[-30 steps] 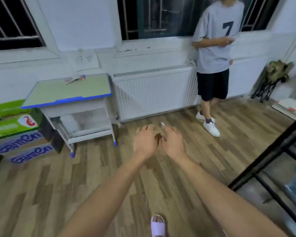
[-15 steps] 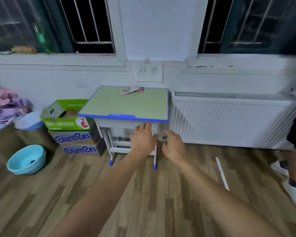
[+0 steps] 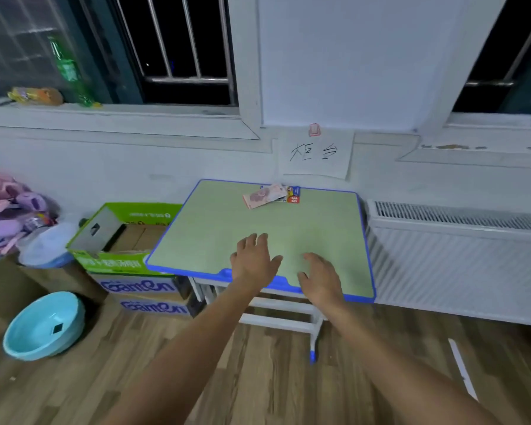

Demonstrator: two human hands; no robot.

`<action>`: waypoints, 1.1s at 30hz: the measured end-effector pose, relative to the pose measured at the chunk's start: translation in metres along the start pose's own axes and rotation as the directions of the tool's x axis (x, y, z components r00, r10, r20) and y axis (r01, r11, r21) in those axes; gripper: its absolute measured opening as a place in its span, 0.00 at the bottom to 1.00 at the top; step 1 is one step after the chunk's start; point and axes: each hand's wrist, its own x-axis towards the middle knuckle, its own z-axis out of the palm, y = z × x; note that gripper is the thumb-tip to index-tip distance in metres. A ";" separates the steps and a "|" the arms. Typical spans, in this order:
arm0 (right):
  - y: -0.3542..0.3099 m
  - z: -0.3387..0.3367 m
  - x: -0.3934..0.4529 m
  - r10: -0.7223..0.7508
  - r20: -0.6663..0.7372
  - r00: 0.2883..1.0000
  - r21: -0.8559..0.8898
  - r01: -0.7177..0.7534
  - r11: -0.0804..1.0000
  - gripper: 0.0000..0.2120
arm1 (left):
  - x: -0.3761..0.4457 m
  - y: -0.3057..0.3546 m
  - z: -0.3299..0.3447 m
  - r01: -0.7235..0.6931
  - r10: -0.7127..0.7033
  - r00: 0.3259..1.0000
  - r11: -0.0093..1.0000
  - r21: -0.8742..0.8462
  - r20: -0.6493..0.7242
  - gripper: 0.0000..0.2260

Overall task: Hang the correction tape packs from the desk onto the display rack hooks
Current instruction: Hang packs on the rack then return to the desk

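Desk (image 3: 334, 240) far edge: correction tape packs (image 3: 292, 194) (long axis left-right, overlapped).

desk (image 3: 215, 228) now nearer, hands (image 3: 284, 268) parted, over its front edge

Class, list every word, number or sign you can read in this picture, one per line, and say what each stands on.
"柜台": handwritten on the paper sheet on the wall above the desk.
"36": on the correction tape pack.
"GamOn": on both lower cardboard boxes.
Green box print: upside down and too blurred to read.
Green bottle label: unreadable.
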 end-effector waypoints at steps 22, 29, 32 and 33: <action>0.001 0.082 0.437 -0.032 0.199 0.979 -0.200 0.072 0.977 0.31 | 0.400 -0.072 0.068 0.033 -0.034 0.977 0.999 0.008 0.210 0.35; 0.005 0.090 0.443 0.111 0.204 0.973 -0.325 -0.040 0.945 0.47 | 0.415 -0.072 0.084 0.089 -0.091 0.982 0.996 0.021 0.165 0.34; 0.006 0.084 0.430 0.184 0.189 0.964 -0.350 -0.109 0.930 0.46 | 0.411 -0.069 0.081 0.145 -0.146 0.980 0.989 0.018 0.137 0.36; 0.007 0.081 0.424 0.212 0.182 0.960 -0.346 -0.139 0.928 0.46 | 0.409 -0.068 0.080 0.152 -0.149 0.979 0.988 -0.011 0.137 0.37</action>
